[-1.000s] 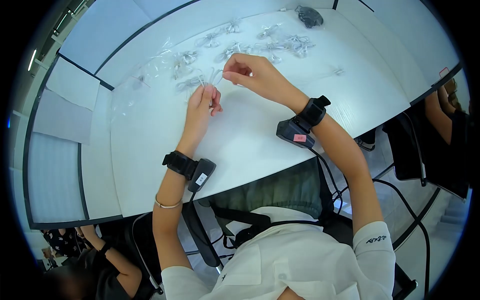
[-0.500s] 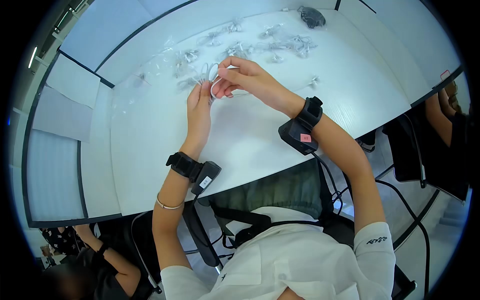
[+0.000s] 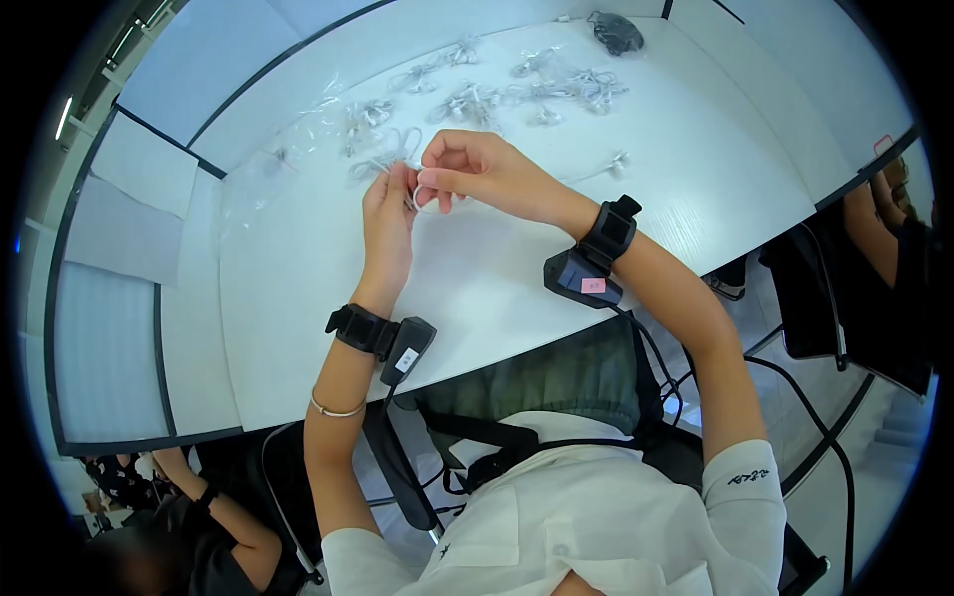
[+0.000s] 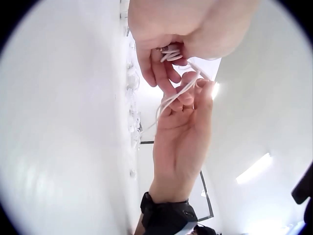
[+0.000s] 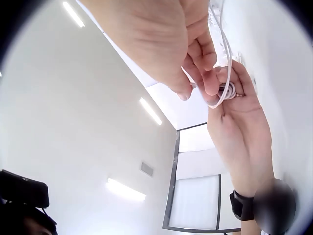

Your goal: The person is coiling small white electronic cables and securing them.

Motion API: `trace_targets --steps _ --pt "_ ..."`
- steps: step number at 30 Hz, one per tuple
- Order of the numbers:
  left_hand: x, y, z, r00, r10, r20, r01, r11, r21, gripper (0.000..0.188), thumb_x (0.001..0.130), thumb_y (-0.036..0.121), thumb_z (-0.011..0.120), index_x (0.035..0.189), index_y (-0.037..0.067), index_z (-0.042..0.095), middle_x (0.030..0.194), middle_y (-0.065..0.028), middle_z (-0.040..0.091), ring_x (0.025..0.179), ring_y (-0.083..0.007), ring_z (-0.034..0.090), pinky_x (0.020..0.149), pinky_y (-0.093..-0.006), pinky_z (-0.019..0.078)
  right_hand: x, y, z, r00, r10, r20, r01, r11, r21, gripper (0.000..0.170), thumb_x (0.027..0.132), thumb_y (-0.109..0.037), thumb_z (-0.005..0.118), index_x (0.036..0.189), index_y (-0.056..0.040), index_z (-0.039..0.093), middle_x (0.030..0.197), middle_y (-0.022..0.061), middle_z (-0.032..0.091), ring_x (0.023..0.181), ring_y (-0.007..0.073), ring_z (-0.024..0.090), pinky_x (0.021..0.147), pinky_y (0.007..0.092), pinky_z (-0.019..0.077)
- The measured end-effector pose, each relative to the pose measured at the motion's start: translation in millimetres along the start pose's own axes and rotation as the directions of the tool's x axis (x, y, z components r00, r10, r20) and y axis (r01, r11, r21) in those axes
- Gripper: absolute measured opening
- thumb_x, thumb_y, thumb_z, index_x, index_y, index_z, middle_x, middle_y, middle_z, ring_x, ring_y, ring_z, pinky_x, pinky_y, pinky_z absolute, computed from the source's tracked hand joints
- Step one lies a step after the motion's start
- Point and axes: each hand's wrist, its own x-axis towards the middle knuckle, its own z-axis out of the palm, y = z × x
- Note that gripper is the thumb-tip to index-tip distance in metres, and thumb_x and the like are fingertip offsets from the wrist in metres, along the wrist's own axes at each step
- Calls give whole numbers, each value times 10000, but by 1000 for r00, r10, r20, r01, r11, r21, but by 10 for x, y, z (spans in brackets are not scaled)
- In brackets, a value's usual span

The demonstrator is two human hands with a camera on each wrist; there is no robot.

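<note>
My left hand (image 3: 388,219) holds a small coil of white cable (image 4: 171,55) in its curled fingers, and loops stand up above the fingertips in the head view. Close against it, my right hand (image 3: 492,177) pinches a run of the same cable (image 5: 226,54) between thumb and fingers. The strand bends round by the left fingers in the right wrist view. From the hands a thin length trails right over the table to a pale cable end (image 3: 618,164).
Several bundled white cables (image 3: 467,102) in clear bags lie across the back of the white table (image 3: 298,328). Crumpled clear plastic (image 3: 273,164) lies at left. A dark grey bundle (image 3: 616,33) sits at the back right. Low panels border the table; other people sit nearby.
My right hand has come down and in against the left hand, bringing the cable strand with it. The trailing cable end has slid left and nearer across the table.
</note>
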Motion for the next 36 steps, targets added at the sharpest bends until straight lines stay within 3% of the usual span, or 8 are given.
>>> trace_targets --steps 4,9,13,17,20,27,33,36 --pt "5 -4 5 962 -63 267 121 970 -210 284 978 254 355 945 30 526 813 -39 555 772 -141 563 748 -276 456 11 -6 -55 996 -86 -18 86 996 5 128 891 -130 552 857 -9 531 754 63 625 619 95 547 587 219 436" --pt "-8 12 6 957 -96 273 167 954 -251 285 976 263 356 910 39 520 832 -46 561 787 -143 569 768 -282 457 -1 -31 -94 995 -62 -76 57 996 -63 136 888 -149 559 836 -23 546 750 44 614 629 82 535 580 219 422" --pt "-57 87 79 958 -121 259 191 945 -266 274 973 260 366 862 51 504 838 -62 561 803 -171 571 807 -302 447 15 -36 -145 960 -225 -165 130 884 -449 172 858 -208 605 813 -46 569 729 -12 567 639 52 490 572 209 376" --pt "-57 61 52 943 -101 318 197 938 -285 267 971 251 370 808 66 471 820 -71 547 786 -186 550 823 -317 432 26 29 -198 972 -82 -218 36 978 -206 166 861 -198 605 815 -43 568 689 -21 555 585 39 462 523 197 358" --pt "-40 45 33 914 -93 394 214 936 -278 260 968 244 373 794 70 458 785 -61 516 716 -159 491 811 -318 422 36 62 -219 977 -79 -196 52 989 -141 172 864 -196 605 815 -36 565 671 -19 550 566 36 451 510 190 358" --pt "-90 117 116 893 -172 417 273 941 -197 273 968 267 365 766 96 430 630 13 394 530 -84 317 677 -266 373 45 99 -229 960 -124 -251 68 973 -222 203 849 -241 627 844 -44 577 721 -21 564 591 46 453 545 187 379" --pt "-73 149 76 876 -219 430 307 940 -147 281 967 286 371 753 113 423 587 50 321 529 -69 269 589 -233 314 42 86 -234 953 -166 -254 59 922 -382 231 843 -259 630 864 -34 580 791 9 590 675 67 524 600 213 413" --pt "-66 137 57 871 -201 448 293 945 -145 284 964 294 379 750 112 422 587 53 317 537 -71 272 581 -236 309 61 141 -249 927 -290 -239 160 880 -448 232 855 -259 612 876 -33 568 832 29 602 746 82 550 641 229 434"
